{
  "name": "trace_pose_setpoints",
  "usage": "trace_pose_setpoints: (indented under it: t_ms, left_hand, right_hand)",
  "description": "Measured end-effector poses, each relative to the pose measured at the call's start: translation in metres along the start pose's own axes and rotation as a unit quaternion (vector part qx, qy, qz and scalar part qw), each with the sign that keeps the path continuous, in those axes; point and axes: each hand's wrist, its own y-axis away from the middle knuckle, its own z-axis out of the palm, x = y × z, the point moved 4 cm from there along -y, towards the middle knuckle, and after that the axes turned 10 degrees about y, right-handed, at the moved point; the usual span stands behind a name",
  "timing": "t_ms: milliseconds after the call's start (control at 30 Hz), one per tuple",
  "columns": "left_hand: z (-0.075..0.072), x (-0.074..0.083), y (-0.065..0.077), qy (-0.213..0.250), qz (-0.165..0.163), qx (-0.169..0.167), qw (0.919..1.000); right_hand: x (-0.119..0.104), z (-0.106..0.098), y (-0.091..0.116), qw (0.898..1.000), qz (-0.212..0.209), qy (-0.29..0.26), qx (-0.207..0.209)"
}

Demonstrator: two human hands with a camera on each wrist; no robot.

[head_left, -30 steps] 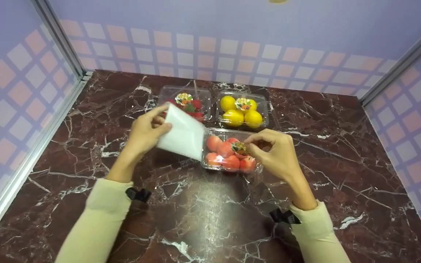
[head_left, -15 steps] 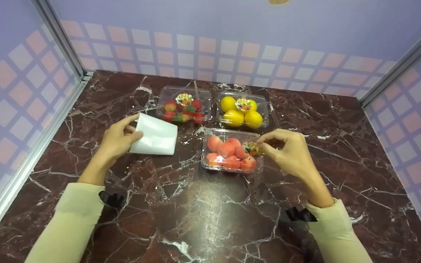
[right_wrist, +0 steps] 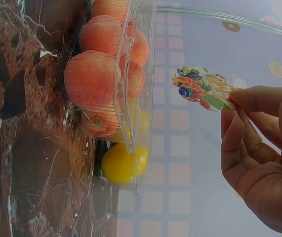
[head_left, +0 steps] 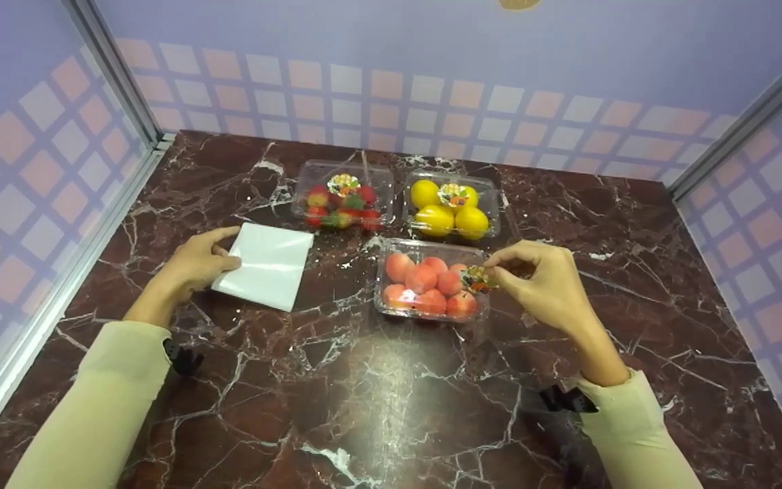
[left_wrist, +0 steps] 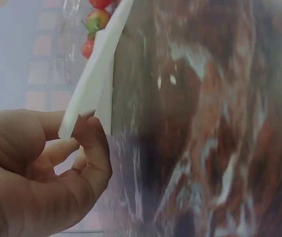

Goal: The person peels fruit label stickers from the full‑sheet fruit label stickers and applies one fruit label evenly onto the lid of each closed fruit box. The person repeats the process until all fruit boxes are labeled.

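Note:
My left hand (head_left: pixel 195 263) pinches the left edge of a white sheet of backing paper (head_left: pixel 267 265), which lies low over the table; the left wrist view shows thumb and finger at the edge of the paper (left_wrist: pixel 94 84). Between thumb and forefinger of my right hand (head_left: pixel 539 282) is a round fruit-print sticker (head_left: pixel 478 279). In the right wrist view that sticker (right_wrist: pixel 200 89) is apart from the lid, held by its edge. Beneath it stands a closed clear plastic box (head_left: pixel 383 311) of peaches (head_left: pixel 422 278).
Behind, a clear box (head_left: pixel 387 178) of red fruit carries a fruit sticker (head_left: pixel 343 185). Beside it, another box (head_left: pixel 491 197) of yellow lemons (head_left: pixel 470 223) has a similar sticker (head_left: pixel 453 195). The marbled table (head_left: pixel 391 407) is bounded by tile-print walls (head_left: pixel 391 81).
My left hand has carried the white paper left and down, away from the peach box. My right hand has shifted slightly right with the sticker.

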Motion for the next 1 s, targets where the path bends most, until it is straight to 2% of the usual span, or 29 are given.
trace_pose_setpoints:
  t_ms: [133,200,467,633,833,1000]
  left_hand:
    - [-0.01,-0.002,-0.001,-0.017,-0.009,-0.014,0.9997]
    - [-0.016,-0.003,-0.002,-0.031,-0.011,-0.008,0.9994]
    - [-0.032,-0.01,-0.009,-0.1,-0.01,0.059,0.9932]
    - [-0.032,-0.014,-0.016,-0.13,-0.012,0.089,0.9874]
    - [-0.027,-0.011,-0.025,-0.183,0.016,0.13,0.9743]
    - [-0.019,-0.008,-0.03,-0.183,-0.008,0.153,0.971]
  right_hand:
    - [0.0,0.0,0.0,1.0,-0.003,-0.001,-0.001]
    - [0.0,0.0,0.0,1.0,-0.006,-0.002,-0.002]
    - [0.0,0.0,-0.001,1.0,-0.009,0.001,-0.002]
    - [0.0,0.001,-0.001,1.0,-0.009,0.003,-0.003]
    - [0.0,0.001,0.0,1.0,-0.009,0.004,0.0]
    - [0.001,0.002,0.0,1.0,-0.011,0.003,-0.001]
